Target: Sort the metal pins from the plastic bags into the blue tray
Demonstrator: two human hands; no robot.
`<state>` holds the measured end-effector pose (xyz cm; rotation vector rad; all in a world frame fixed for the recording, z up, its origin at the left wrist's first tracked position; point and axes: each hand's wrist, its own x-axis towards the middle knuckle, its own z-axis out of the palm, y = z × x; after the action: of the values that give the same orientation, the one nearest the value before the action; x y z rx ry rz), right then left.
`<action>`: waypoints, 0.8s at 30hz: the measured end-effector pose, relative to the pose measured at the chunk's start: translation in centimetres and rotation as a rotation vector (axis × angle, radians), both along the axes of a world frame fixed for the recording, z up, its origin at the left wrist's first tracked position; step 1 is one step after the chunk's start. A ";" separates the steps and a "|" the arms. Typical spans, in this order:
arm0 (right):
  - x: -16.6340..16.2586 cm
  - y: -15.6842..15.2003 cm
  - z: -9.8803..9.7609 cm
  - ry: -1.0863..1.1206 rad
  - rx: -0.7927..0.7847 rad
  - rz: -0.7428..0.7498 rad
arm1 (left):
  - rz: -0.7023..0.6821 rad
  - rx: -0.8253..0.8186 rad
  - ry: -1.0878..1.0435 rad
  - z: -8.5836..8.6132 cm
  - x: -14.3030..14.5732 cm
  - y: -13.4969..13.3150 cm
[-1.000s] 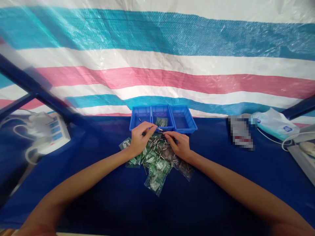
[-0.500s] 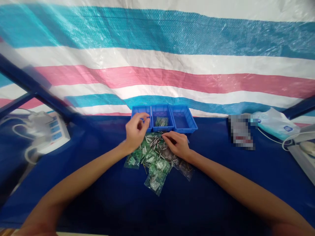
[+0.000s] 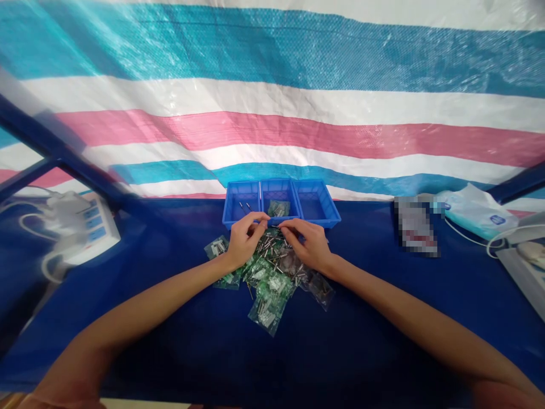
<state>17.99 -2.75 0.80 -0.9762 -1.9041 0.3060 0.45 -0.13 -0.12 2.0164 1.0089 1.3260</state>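
Observation:
A pile of small clear bags with green labels and loose metal pins (image 3: 272, 272) lies on the blue table cover. My left hand (image 3: 244, 240) rests on the pile's far left side, fingers curled in a pinch over the pins. My right hand (image 3: 309, 241) sits on the far right side, fingers bent down onto the pins. What either pinch holds is too small to make out. Just behind the hands stand three joined blue bins: the left bin (image 3: 242, 205) holds a few pins, the middle bin (image 3: 279, 199) holds a small bag, the right bin (image 3: 317, 207) looks bare.
A white power strip with cables (image 3: 83, 230) lies at the left. A blurred package (image 3: 415, 227), a plastic bag (image 3: 474, 211) and a white device with cord (image 3: 525, 255) lie at the right. A striped tarp (image 3: 272, 125) hangs behind.
My left hand reached up to the left bin half a second ago and has come back down onto the pile. My right hand has stayed on the pile, shifting slightly.

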 end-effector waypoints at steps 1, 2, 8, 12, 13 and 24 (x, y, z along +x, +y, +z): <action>0.1 0.1 0.4 -0.046 -0.036 0.042 | -0.005 -0.008 -0.004 0.0 0.0 0.0; 0.1 0.2 0.8 -0.105 -0.078 0.087 | -0.012 -0.014 -0.005 0.0 0.0 0.0; 0.3 0.5 1.8 -0.308 -0.200 0.175 | -0.047 -0.032 -0.007 0.2 0.1 0.0; 0.9 0.9 2.8 -0.272 -0.271 0.154 | -0.056 -0.043 -0.013 0.2 0.1 0.0; 1.1 1.0 3.1 -0.311 -0.304 0.144 | -0.059 -0.043 -0.016 0.2 0.1 0.0; 0.5 0.5 2.8 -0.656 -0.440 0.246 | -0.062 -0.065 -0.026 0.0 0.1 0.0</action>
<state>18.47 -2.28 3.59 -1.2319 -2.6351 0.6263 0.52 -0.14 -0.10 1.9614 0.9579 1.2674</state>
